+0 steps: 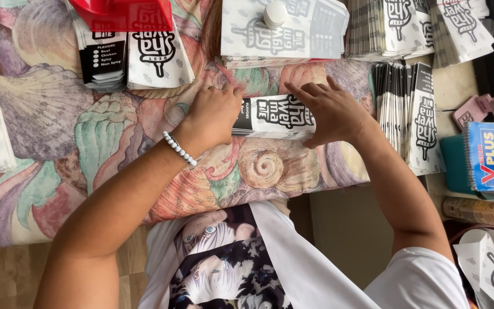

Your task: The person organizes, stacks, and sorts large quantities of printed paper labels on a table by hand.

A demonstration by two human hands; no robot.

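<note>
Black-and-white folded paper sleeve (274,116) under hands

My one camera, up on my head

It looks straight down, close, at my table (58,114); the far edges may be cut off.

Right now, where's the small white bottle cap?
In the head view, the white cap sits at top centre on a stack of printed paper sleeves, beyond both hands, with the red tray off to its left.
</note>
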